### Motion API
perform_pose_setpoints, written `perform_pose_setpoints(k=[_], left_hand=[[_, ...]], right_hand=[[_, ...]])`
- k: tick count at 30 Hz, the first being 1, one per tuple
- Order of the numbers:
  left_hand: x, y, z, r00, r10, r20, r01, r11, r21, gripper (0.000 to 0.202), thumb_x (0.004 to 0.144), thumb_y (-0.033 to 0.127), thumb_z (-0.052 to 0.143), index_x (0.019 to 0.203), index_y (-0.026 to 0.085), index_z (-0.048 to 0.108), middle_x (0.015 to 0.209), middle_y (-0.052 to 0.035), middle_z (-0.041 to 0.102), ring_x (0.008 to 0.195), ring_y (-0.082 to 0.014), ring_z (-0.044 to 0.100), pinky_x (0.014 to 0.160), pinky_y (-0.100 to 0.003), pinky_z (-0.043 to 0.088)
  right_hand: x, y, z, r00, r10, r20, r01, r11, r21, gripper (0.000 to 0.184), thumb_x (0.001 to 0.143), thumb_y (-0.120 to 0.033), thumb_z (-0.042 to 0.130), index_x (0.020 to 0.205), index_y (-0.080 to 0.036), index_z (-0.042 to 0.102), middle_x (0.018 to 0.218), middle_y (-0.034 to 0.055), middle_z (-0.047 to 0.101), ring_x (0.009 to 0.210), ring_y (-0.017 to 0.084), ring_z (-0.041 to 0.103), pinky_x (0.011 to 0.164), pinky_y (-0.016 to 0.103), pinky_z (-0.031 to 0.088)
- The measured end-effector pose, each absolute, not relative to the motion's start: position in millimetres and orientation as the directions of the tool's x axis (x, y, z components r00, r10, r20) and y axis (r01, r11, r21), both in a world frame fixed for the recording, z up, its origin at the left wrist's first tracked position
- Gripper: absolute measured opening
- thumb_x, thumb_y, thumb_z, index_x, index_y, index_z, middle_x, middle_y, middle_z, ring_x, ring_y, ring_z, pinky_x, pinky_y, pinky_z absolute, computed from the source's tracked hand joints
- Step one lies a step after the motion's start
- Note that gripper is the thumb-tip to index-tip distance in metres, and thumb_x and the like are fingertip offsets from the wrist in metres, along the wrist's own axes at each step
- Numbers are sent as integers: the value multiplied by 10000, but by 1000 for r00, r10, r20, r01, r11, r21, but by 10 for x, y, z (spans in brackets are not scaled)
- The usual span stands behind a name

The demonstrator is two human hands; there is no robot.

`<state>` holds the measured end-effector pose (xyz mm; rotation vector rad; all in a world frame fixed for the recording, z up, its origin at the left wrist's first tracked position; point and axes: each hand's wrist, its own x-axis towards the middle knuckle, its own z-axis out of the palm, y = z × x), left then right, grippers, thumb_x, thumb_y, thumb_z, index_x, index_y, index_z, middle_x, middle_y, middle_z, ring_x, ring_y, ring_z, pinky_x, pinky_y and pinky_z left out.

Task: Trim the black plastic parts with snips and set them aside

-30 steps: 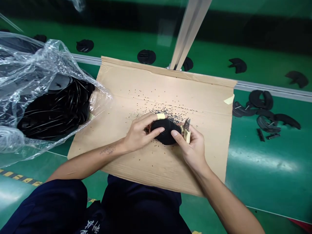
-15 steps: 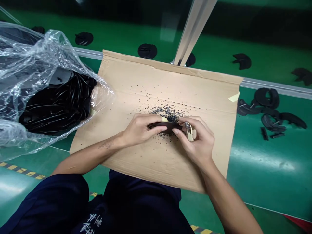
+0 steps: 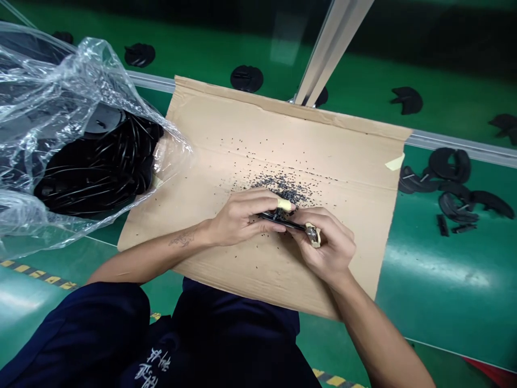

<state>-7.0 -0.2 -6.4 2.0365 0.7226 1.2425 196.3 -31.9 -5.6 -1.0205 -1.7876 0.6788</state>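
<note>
A thin, dark plastic part [image 3: 291, 224] is held nearly edge-on between my two hands, just above the cardboard sheet [image 3: 226, 121]. My left hand [image 3: 244, 216] pinches its left side; pale yellow tape [image 3: 284, 205] wraps one finger. My right hand [image 3: 329, 240] is closed at the other end, with thumb and index against the part. Tucked in that same hand is a small metal tool [image 3: 312, 234] wrapped in pale tape; its exact kind is partly hidden by the fingers. Small black bits [image 3: 297, 189] lie thickly scattered beyond and around my hands.
At left, a clear plastic bag [image 3: 86, 70] gapes open, full of black discs [image 3: 97, 183]. Several black curved parts [image 3: 450, 164] lie on the green surface at right. Behind the cardboard run a metal rail [image 3: 456, 145] and a slanting post [image 3: 337, 48].
The plastic part has turned from showing its broad face to nearly edge-on. My right fingers and the taped tool have shifted slightly lower. The view has moved a little.
</note>
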Motion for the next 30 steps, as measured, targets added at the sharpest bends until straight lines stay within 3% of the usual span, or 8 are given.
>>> perform_pose_setpoints(k=[6,10,14,16,19,24,27,30], left_hand=[[-65,-20,-30,335,712,617,139,-685,716,194,885,275,762,1067,211,733,889,-38,783,804,-134,714,735,-281,575],[-114,19,5,348,729,590,253,-679,690,177,889,319,757,1026,207,746,826,-20,764,772,-134,699,718,-283,561],[-156,39,25,347,709,613,300,-704,644,196,885,360,759,1014,212,744,778,-7,745,733,-130,682,686,-280,549],[-167,31,32,352,704,617,315,-710,630,193,864,349,783,974,197,737,728,-2,727,681,-124,654,653,-275,531],[-172,26,31,389,695,605,307,-717,626,184,871,313,780,991,189,720,735,-5,731,681,-123,651,652,-277,529],[-176,43,7,417,673,611,289,-735,613,189,949,299,689,1114,207,678,827,-10,758,776,-130,696,736,-311,572],[-181,37,10,399,695,598,320,-717,619,154,913,282,734,1025,187,688,774,-15,743,729,-132,679,702,-299,560],[-180,24,26,381,708,595,332,-705,627,166,867,274,783,966,175,693,777,-25,746,704,-127,663,673,-281,542]], right_hand=[[1965,-249,31,-260,884,389,298,456,-839,52,886,-253,702,932,-249,677,901,48,732,825,208,684,727,379,558],[1987,-195,81,-208,965,160,282,215,-935,181,882,-401,712,909,-229,665,890,43,670,790,187,611,722,349,513],[2002,-155,48,-116,992,-41,128,-26,-991,291,937,-531,609,954,-242,635,800,2,593,705,156,545,668,310,461],[2021,-141,50,-87,996,-26,93,-18,-996,312,967,-558,547,970,-253,610,775,-5,568,724,161,545,699,313,461],[2077,-149,111,-99,995,13,193,32,-981,292,979,-551,535,966,-262,574,778,-18,508,729,153,503,723,307,446],[2144,-210,239,-271,961,-57,280,22,-960,336,923,-501,644,1135,-293,486,992,6,522,887,167,539,809,310,471],[2130,-208,237,-299,953,-41,349,69,-935,294,953,-458,606,1157,-275,501,993,20,540,922,181,566,855,328,484],[2115,-171,183,-253,965,66,451,178,-875,263,981,-438,563,1164,-249,553,1031,55,605,956,208,598,905,365,490]])
